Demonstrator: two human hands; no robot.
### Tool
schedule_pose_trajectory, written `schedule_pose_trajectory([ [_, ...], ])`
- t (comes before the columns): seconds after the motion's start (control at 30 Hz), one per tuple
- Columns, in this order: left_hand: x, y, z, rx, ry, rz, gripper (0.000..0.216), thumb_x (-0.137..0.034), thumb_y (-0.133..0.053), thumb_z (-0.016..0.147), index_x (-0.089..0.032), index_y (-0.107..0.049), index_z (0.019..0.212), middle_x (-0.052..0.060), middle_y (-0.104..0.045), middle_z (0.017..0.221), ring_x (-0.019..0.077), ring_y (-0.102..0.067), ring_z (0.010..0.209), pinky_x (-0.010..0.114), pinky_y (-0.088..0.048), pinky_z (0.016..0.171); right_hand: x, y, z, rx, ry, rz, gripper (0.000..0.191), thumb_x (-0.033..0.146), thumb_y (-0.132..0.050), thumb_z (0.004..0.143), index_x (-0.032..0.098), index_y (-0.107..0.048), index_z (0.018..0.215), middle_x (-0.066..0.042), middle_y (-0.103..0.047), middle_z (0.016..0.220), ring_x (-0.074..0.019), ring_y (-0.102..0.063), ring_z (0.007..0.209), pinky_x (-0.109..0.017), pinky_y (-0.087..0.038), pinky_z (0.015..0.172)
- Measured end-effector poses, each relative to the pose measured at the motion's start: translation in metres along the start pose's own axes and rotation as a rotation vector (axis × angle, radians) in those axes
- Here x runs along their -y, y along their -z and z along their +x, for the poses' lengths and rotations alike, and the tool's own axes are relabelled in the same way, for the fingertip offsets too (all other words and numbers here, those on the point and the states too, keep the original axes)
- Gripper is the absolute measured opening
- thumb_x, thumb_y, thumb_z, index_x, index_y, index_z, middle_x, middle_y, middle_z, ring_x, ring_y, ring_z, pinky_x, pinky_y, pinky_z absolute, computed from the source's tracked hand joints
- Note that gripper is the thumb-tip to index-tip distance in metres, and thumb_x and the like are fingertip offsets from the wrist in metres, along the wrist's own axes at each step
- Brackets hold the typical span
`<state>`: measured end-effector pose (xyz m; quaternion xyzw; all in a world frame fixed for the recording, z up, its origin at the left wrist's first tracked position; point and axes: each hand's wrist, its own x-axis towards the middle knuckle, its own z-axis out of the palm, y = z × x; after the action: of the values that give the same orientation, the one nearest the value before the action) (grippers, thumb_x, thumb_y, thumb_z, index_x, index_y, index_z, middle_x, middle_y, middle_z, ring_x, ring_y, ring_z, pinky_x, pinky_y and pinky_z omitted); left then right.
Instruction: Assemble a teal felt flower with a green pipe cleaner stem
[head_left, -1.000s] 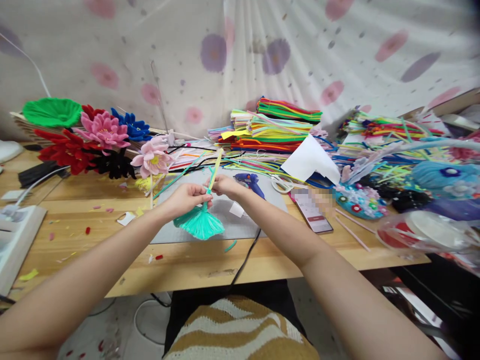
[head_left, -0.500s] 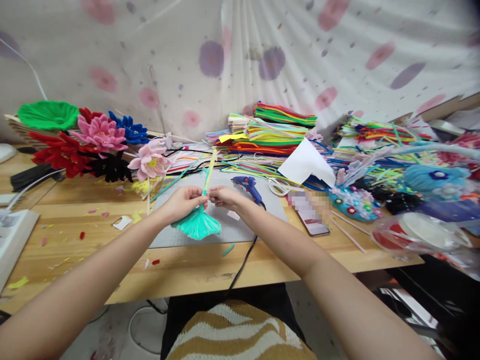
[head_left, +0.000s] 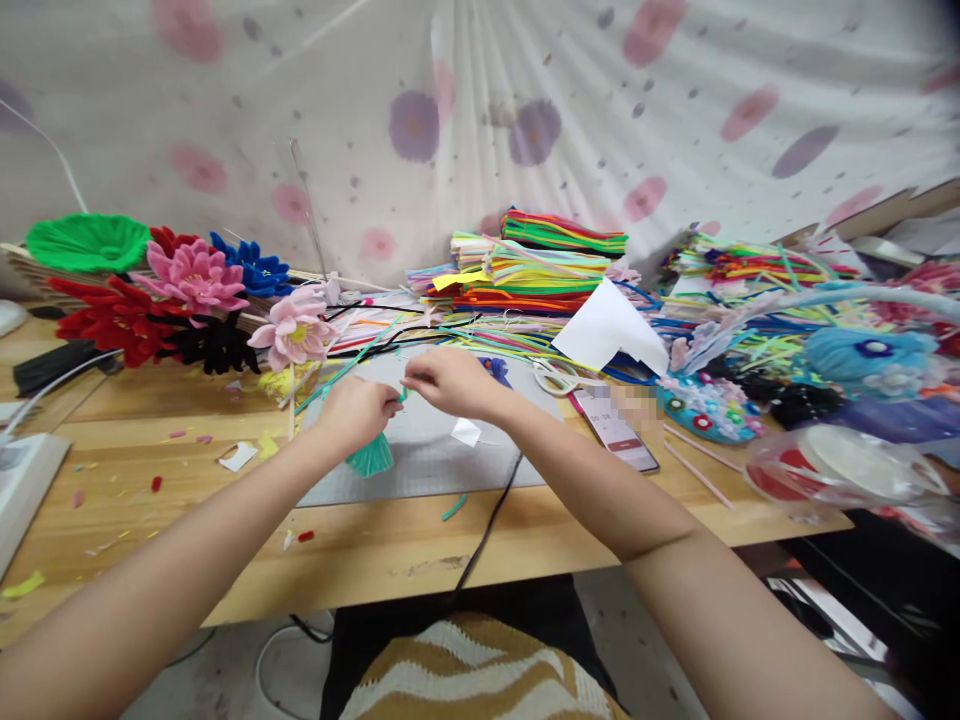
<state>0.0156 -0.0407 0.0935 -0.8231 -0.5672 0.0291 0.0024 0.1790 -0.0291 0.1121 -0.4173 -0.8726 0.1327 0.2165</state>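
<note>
Head view: pinching teal fuzzy piece [head_left: 371,457] in left hand [head_left: 358,412], above grey mat [head_left: 442,475] toward front edge of desk [head_left: 375,565]; right hand [head_left: 448,382] bunched just beside, cannot tell if gripping. Could slip or bend from slack left pinch.

A: Facing what, past the far edge of the table [head_left: 405,540]?

B: Facing a whitish curtain [head_left: 480,60], filling the back, gathering into vertical folds near the middle, showing scattered pink blooms [head_left: 199,168], purple blooms [head_left: 415,126] and small grey flecks [head_left: 251,28].

A: And looking lower?

B: Seeing pale, grainy wood stretching nearly from side to side, then greyish floor [head_left: 217,680] peeking out below the front edge.

A: Getting what sort of light?

B: Getting soft, even brightness over cloth and wood, darkening underneath at the right.
</note>
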Motion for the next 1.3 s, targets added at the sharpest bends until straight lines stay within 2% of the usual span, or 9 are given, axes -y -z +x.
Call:
schedule_pose_trajectory([
  [0.23,0.005,0.003,-0.004,-0.180,-0.402,-0.040,0.027,-0.032,-0.045,0.082,-0.022,-0.069,0.074,0.005,-0.066,0.068,0.0163,-0.059,0.072,0.028,-0.039,0.077,-0.038,0.020,0.038,0.502,-0.050,0.362,0.022,0.031,-0.054,0.075,0.013,-0.066,0.069,0.003,-0.052,0.050,-0.0070,-0.043,0.050,-0.021,-0.028,0.052],
  [0.37,0.013,0.005,-0.009,-0.281,-0.121,-0.068,0.029,-0.039,-0.043,0.081,-0.024,-0.068,0.083,0.004,-0.068,0.075,0.0175,-0.060,0.071,0.026,-0.038,0.062,-0.049,-0.015,0.018,0.419,-0.205,0.635,0.028,0.037,-0.049,0.078,0.013,-0.062,0.072,0.005,-0.047,0.051,-0.0060,-0.039,0.048,-0.020,-0.028,0.049],
  [0.5,0.012,0.006,-0.010,-0.160,0.104,0.034,0.030,-0.037,-0.041,0.081,-0.023,-0.068,0.086,0.008,-0.068,0.074,0.0216,-0.061,0.067,0.028,-0.036,0.057,-0.027,-0.031,-0.008,0.290,-0.140,0.555,0.027,0.033,-0.044,0.082,0.014,-0.059,0.071,0.002,-0.052,0.060,-0.0072,-0.044,0.056,-0.020,-0.030,0.055],
  [0.67,0.001,0.002,-0.007,0.014,-0.034,0.115,0.026,-0.030,-0.044,0.080,-0.022,-0.068,0.084,0.009,-0.067,0.072,0.0219,-0.061,0.068,0.028,-0.036,0.058,-0.004,-0.001,0.005,0.164,0.031,0.084,0.020,0.024,-0.048,0.080,0.015,-0.060,0.067,-0.002,-0.056,0.067,-0.0106,-0.044,0.064,-0.024,-0.024,0.058],
  [0.87,0.007,0.001,-0.008,-0.103,-0.420,-0.022,0.027,-0.031,-0.043,0.083,-0.022,-0.067,0.074,0.005,-0.064,0.066,0.0167,-0.059,0.068,0.027,-0.038,0.065,-0.038,0.011,0.031,0.505,0.015,0.285,0.023,0.032,-0.052,0.077,0.014,-0.063,0.066,0.002,-0.053,0.055,-0.0082,-0.044,0.054,-0.022,-0.027,0.055],
  [0.97,0.013,0.000,-0.010,-0.227,-0.356,-0.066,0.028,-0.034,-0.042,0.083,-0.023,-0.068,0.084,0.005,-0.067,0.074,0.0169,-0.060,0.072,0.027,-0.038,0.065,-0.051,-0.013,0.016,0.543,-0.092,0.525,0.025,0.035,-0.049,0.078,0.014,-0.060,0.068,0.003,-0.049,0.053,-0.0070,-0.041,0.051,-0.021,-0.028,0.052],
  [1.07,0.014,-0.004,-0.011,-0.218,-0.125,0.025,0.030,-0.037,-0.041,0.083,-0.025,-0.067,0.093,0.006,-0.068,0.079,0.0192,-0.061,0.072,0.027,-0.037,0.060,-0.045,-0.039,-0.007,0.396,-0.178,0.638,0.028,0.036,-0.042,0.081,0.015,-0.058,0.070,0.004,-0.045,0.054,-0.0069,-0.040,0.051,-0.020,-0.030,0.053],
  [1.17,0.009,-0.010,-0.011,-0.106,-0.008,0.095,0.032,-0.035,-0.040,0.083,-0.026,-0.065,0.100,0.008,-0.069,0.078,0.0211,-0.062,0.068,0.027,-0.035,0.055,-0.024,-0.043,-0.021,0.229,-0.132,0.426,0.027,0.032,-0.041,0.083,0.016,-0.057,0.068,0.001,-0.052,0.061,-0.0084,-0.043,0.057,-0.022,-0.028,0.056],
  [1.3,-0.002,-0.011,-0.011,0.015,-0.110,0.136,0.025,-0.030,-0.044,0.080,-0.025,-0.067,0.090,0.008,-0.068,0.074,0.0206,-0.062,0.067,0.026,-0.034,0.055,-0.004,-0.015,-0.009,0.166,0.005,0.015,0.022,0.025,-0.048,0.079,0.016,-0.058,0.063,-0.003,-0.057,0.067,-0.0117,-0.044,0.065,-0.025,-0.021,0.056],
])
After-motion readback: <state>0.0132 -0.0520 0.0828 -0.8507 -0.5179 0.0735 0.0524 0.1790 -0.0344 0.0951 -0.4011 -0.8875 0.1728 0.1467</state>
